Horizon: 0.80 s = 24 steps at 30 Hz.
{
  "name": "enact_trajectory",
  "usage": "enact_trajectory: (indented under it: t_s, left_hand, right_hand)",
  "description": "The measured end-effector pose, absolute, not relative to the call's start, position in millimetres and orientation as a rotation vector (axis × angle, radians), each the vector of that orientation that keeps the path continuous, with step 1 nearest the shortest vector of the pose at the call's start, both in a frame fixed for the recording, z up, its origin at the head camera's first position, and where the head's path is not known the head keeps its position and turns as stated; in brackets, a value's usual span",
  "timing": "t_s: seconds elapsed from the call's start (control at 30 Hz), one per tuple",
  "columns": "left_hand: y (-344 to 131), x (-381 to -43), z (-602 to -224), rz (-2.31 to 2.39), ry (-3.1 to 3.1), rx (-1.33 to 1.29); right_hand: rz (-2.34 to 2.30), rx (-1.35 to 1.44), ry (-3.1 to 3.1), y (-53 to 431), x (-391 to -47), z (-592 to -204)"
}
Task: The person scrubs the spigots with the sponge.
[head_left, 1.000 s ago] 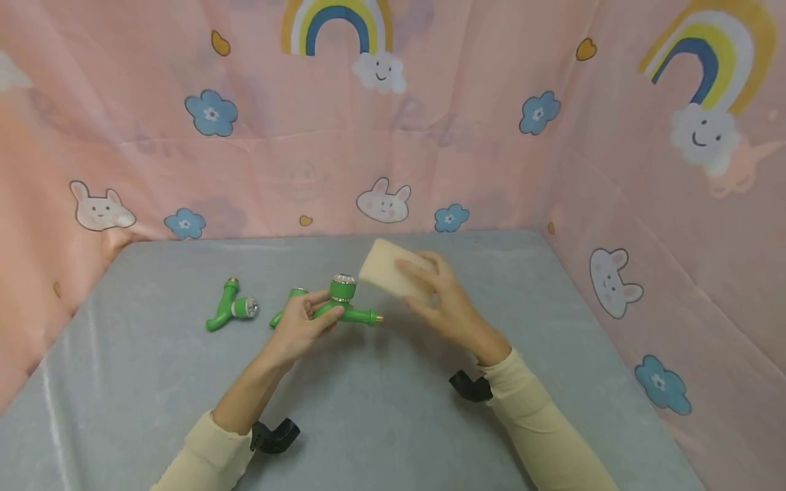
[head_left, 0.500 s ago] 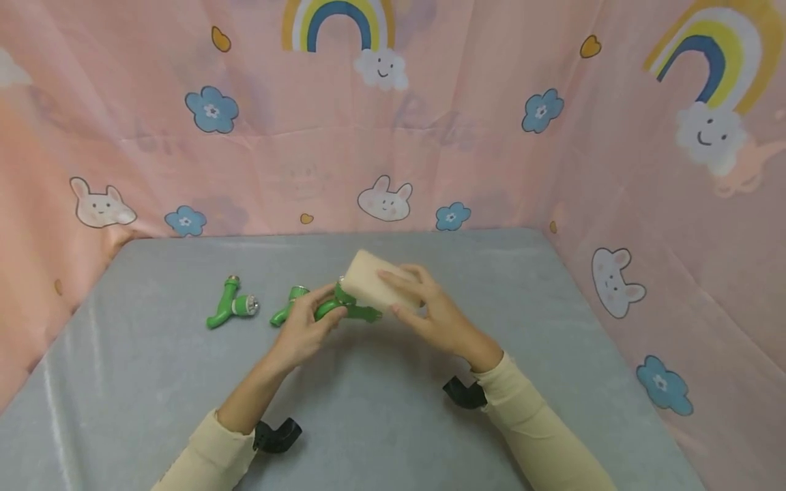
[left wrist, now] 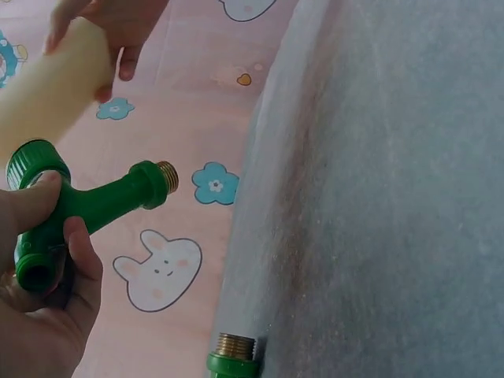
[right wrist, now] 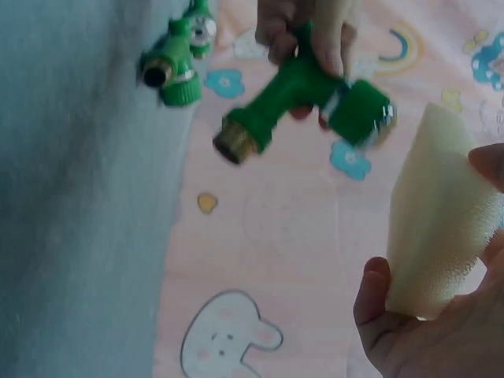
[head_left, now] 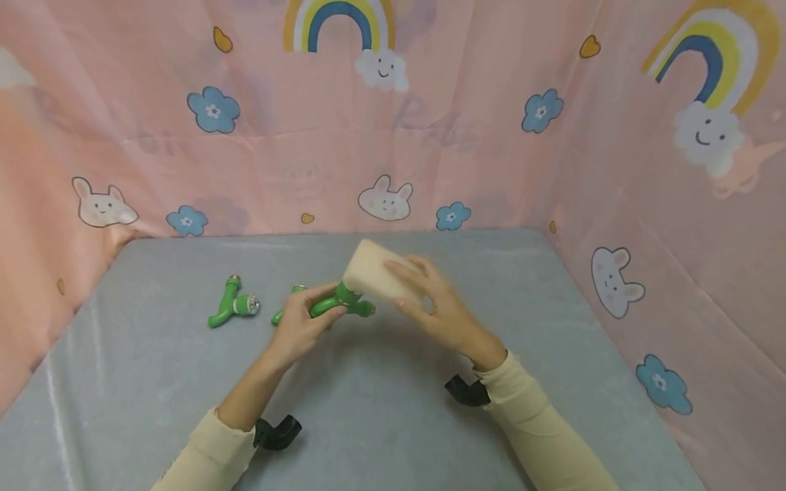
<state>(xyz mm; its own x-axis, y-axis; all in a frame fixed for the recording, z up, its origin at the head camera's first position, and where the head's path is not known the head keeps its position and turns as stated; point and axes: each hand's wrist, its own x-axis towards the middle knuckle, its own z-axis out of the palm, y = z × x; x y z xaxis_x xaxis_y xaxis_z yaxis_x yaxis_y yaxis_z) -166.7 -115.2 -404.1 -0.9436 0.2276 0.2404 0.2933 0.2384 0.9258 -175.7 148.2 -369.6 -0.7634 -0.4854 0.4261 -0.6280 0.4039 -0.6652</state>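
My left hand (head_left: 302, 326) grips a green faucet (left wrist: 118, 201) by its body, above the table. The faucet's brass threaded end points to the right, and its round knob (right wrist: 361, 113) faces up toward the sponge. My right hand (head_left: 447, 315) holds a cream block-shaped sponge (head_left: 377, 271) between thumb and fingers. In the head view the sponge covers the top of the knob; in the right wrist view a gap shows between them. Another green faucet (head_left: 299, 289) lies behind my left hand, partly hidden by it.
A further green faucet (head_left: 230, 303) lies on the grey cloth-covered table (head_left: 381, 423) at the left. Pink printed curtains (head_left: 479, 164) stand along the back and sides. A black curved piece (head_left: 279, 434) sticks out at each wrist.
The sponge has moved left to the held faucet's knob, then slightly up again. The held faucet has tilted a little. The faucets on the table have stayed put.
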Motion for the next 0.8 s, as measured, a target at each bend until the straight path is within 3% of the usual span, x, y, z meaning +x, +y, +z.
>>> enact_trajectory:
  t_s: [0.8]
  left_hand:
    - [-115.1, -167.3, -400.5, -2.358, -2.147, -0.164]
  right_hand:
    - [1.246, 0.970, -2.606, 143.8, -175.1, -378.7]
